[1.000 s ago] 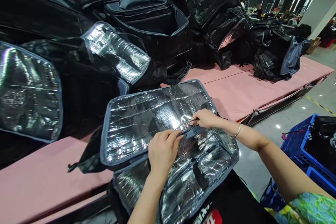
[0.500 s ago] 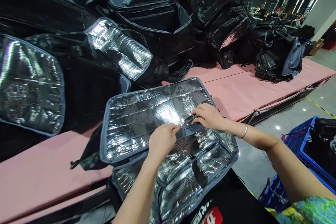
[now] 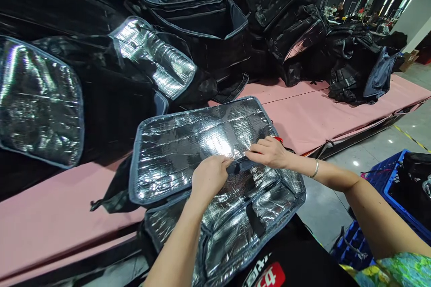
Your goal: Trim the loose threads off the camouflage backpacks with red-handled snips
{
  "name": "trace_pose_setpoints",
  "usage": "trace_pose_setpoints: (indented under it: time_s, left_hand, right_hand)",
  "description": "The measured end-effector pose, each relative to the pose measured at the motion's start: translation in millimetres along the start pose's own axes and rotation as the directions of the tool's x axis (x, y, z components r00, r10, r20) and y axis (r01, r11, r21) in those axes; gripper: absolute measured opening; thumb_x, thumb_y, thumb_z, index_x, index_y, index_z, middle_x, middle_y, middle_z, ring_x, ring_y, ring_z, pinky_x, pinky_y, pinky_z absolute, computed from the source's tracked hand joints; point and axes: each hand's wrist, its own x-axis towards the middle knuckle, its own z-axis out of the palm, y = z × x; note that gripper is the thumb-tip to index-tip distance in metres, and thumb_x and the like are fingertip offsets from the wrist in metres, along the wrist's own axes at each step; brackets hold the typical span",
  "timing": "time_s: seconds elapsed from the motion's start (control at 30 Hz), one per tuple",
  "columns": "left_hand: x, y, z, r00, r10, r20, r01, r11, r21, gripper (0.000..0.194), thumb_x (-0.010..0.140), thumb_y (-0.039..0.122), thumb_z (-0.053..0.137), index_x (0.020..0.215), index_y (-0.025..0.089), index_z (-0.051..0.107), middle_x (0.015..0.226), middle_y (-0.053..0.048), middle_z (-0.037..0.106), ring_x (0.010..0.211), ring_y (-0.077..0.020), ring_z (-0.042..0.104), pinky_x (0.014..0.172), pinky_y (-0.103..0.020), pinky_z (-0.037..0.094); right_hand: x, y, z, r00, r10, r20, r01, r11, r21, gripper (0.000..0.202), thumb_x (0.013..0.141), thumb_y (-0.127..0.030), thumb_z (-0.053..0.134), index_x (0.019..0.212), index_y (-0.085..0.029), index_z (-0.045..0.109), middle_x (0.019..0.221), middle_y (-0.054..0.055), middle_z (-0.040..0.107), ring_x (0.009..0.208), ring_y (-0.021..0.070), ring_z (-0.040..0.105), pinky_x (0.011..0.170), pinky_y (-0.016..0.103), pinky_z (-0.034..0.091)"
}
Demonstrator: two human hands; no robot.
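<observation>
An insulated bag (image 3: 232,233) with a silver foil lining lies open in front of me. Its foil-lined lid (image 3: 175,143), bound in grey-blue trim, is folded back. My left hand (image 3: 209,179) pinches the trim at the fold between lid and body. Just to its right, my right hand (image 3: 267,152) is closed around red-handled snips (image 3: 279,140), mostly hidden in the palm; the tips are too covered to make out. The two hands sit a short gap apart over the seam. A black strap (image 3: 255,220) lies inside the bag.
The pink-covered table (image 3: 303,116) runs off to the right. Black bags (image 3: 202,49) are heaped along its back, some showing foil linings. A blue crate (image 3: 387,188) holding black items stands on the floor at right. People sit in the far background.
My right hand has closed further and turned slightly, showing more of the red handle. The left hand keeps its pinch at the seam. The view has shifted slightly.
</observation>
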Motion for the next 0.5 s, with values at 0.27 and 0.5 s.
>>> trace_pose_setpoints:
  time_s: [0.27, 0.5]
  left_hand:
    - [-0.1, 1.9, 1.2, 1.000, -0.008, 0.003, 0.008, 1.000, -0.005, 0.036, 0.088, 0.031, 0.035, 0.086, 0.021, 0.069, 0.087, -0.008, 0.071, 0.083, -0.0230, 0.064, 0.064, -0.028, 0.042]
    - [-4.5, 0.4, 4.3, 0.999, 0.037, 0.008, -0.037, 0.999, -0.007, 0.034, 0.088, 0.029, 0.035, 0.090, 0.021, 0.068, 0.096, -0.006, 0.070, 0.091, -0.0232, 0.062, 0.070, -0.029, 0.042]
  right_hand:
    - [-1.2, -0.7, -6.8, 0.997, 0.040, 0.072, -0.037, 0.998, -0.042, 0.022, 0.093, -0.014, 0.041, 0.089, -0.022, 0.061, 0.078, 0.001, 0.061, 0.069, 0.0150, 0.044, 0.058, 0.030, 0.024]
    - [25.4, 31.3, -9.4, 0.953, -0.053, 0.300, -0.059, 0.933, 0.354, 0.013, 0.085, -0.030, 0.060, 0.091, -0.018, 0.062, 0.084, 0.003, 0.063, 0.081, 0.0166, 0.049, 0.070, 0.027, 0.035]
